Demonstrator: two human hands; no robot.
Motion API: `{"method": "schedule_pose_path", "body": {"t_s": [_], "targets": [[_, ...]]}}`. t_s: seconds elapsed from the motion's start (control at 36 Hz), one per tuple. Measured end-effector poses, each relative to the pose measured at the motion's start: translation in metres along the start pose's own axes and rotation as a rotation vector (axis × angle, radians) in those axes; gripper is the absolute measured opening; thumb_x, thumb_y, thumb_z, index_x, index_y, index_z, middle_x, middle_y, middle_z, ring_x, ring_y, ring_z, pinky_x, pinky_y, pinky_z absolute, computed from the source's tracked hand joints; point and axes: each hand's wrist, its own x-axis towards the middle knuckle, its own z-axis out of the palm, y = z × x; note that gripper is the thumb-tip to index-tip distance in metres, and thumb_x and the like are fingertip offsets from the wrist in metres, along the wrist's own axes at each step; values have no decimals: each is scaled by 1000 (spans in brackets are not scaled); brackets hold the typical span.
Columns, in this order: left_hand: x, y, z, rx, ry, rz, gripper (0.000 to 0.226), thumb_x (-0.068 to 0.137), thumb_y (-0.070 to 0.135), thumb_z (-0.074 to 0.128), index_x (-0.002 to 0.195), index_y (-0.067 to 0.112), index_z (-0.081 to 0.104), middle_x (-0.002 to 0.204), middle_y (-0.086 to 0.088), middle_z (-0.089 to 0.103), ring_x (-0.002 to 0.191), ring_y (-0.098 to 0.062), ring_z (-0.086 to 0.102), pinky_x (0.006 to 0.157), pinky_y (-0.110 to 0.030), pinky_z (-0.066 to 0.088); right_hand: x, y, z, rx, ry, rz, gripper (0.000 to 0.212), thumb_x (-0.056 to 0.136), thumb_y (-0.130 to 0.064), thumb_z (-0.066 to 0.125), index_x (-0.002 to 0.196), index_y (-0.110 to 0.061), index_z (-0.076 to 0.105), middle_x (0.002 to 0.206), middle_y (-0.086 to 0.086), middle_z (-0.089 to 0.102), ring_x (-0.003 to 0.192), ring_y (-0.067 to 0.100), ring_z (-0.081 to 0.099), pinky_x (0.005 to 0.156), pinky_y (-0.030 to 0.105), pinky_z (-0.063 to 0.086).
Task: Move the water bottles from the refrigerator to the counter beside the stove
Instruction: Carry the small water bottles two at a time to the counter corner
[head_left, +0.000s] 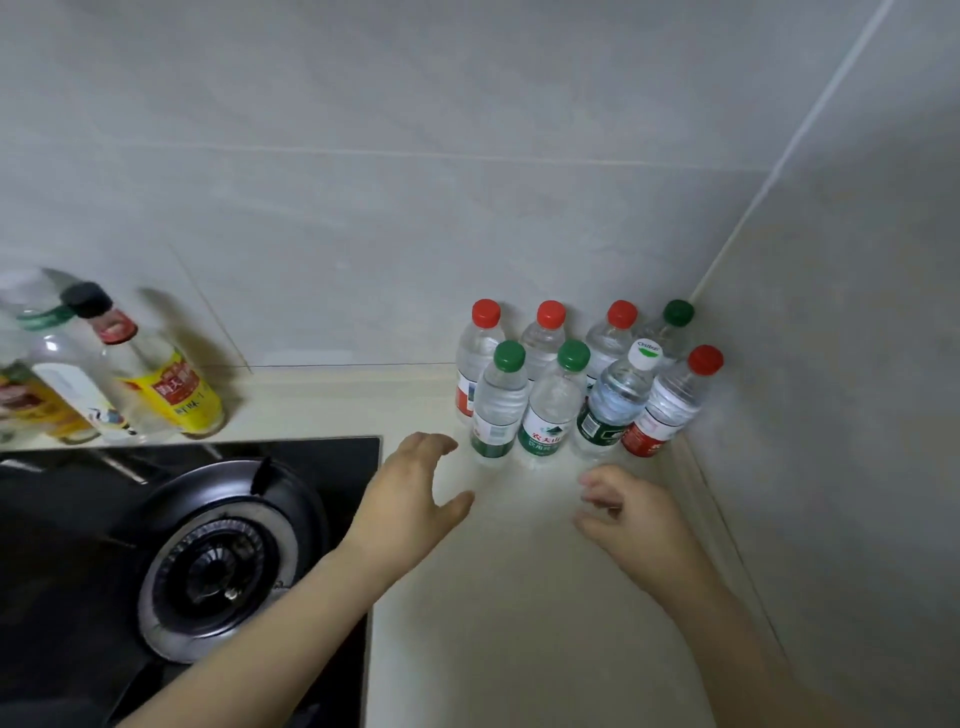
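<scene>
Several small water bottles (550, 410) with red, green and white caps stand upright in two rows in the corner of the pale counter (519, 597), right of the stove. My left hand (410, 493) hovers just in front of the leftmost green-capped bottle (498, 405), fingers spread, holding nothing. My right hand (628, 514) hangs over the counter a little in front of the white-capped bottle (615, 402), fingers loosely curled and empty. Neither hand touches a bottle.
A black gas stove (171, 551) with a round burner fills the lower left. Behind it stand condiment bottles (156, 384), one with a yellow label. Grey tiled walls (831, 415) close the counter at the back and right.
</scene>
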Motion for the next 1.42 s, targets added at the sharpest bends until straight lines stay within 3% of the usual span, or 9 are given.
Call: {"method": "schedule_pose_path", "body": {"t_s": [0.28, 0.47, 0.58, 0.75, 0.92, 1.08, 1.19, 1.33, 1.42], "targets": [[-63, 17, -89, 68, 85, 214, 54, 81, 27, 70, 130, 17, 50, 127, 7, 54, 115, -9, 53, 90, -7, 30, -51, -96, -28, -222, 0, -302, 33, 78, -28, 75, 108, -30, 63, 102, -16, 66, 95, -4, 59, 91, 20, 47], [-110, 25, -149, 50, 207, 229, 54, 82, 30, 70, 131, 20, 50, 127, 10, 54, 115, -5, 51, 99, -21, 40, -86, -159, -35, -253, -23, -493, 34, 78, -34, 73, 110, -37, 62, 105, -25, 61, 100, -2, 58, 91, 24, 48], [-136, 27, -172, 87, 289, 190, 52, 82, 30, 70, 130, 24, 50, 126, 16, 53, 109, 11, 42, 93, 0, 31, -95, -186, -36, -249, -55, -607, 35, 78, -38, 71, 111, -41, 60, 107, -21, 62, 100, 0, 59, 89, 22, 48], [-176, 39, -190, 139, 432, 59, 48, 83, 34, 68, 127, 27, 52, 121, 22, 51, 111, 5, 48, 94, -14, 41, -98, -216, -32, -228, -170, -791, 36, 81, -36, 70, 114, -42, 58, 103, -36, 49, 101, -11, 51, 84, 4, 39], [-231, 49, -187, 213, 558, -127, 49, 79, 43, 64, 125, 30, 52, 118, 21, 53, 109, 8, 49, 92, -16, 42, -105, -237, -18, -198, -316, -994, 34, 77, -37, 72, 104, -51, 55, 103, -31, 55, 102, 0, 56, 92, 25, 48], [-301, 66, -183, 249, 680, -375, 50, 84, 35, 67, 129, 35, 47, 122, 28, 45, 106, 15, 40, 87, -1, 38, -134, -255, 13, -171, -478, -1176, 38, 75, -46, 66, 112, -42, 61, 110, -28, 60, 104, -5, 56, 92, 27, 49], [-349, 75, -180, 307, 751, -512, 51, 83, 39, 67, 129, 38, 45, 123, 28, 47, 110, 11, 47, 93, -10, 43, -165, -269, 33, -155, -564, -1281, 38, 78, -38, 71, 114, -42, 60, 110, -32, 56, 106, -9, 53, 96, 23, 47], [-409, 89, -176, 325, 849, -651, 51, 84, 37, 67, 129, 39, 43, 114, 34, 38, 102, 13, 42, 80, 3, 32, -216, -290, 56, -150, -667, -1433, 40, 80, -34, 71, 118, -40, 59, 111, -28, 57, 108, -10, 51, 96, 19, 45], [-443, 98, -174, 331, 901, -730, 52, 83, 37, 68, 129, 39, 43, 117, 32, 38, 109, 9, 42, 88, -2, 33, -249, -300, 69, -159, -715, -1522, 41, 82, -35, 70, 121, -38, 58, 114, -26, 58, 109, -9, 51, 97, 17, 44]]}}
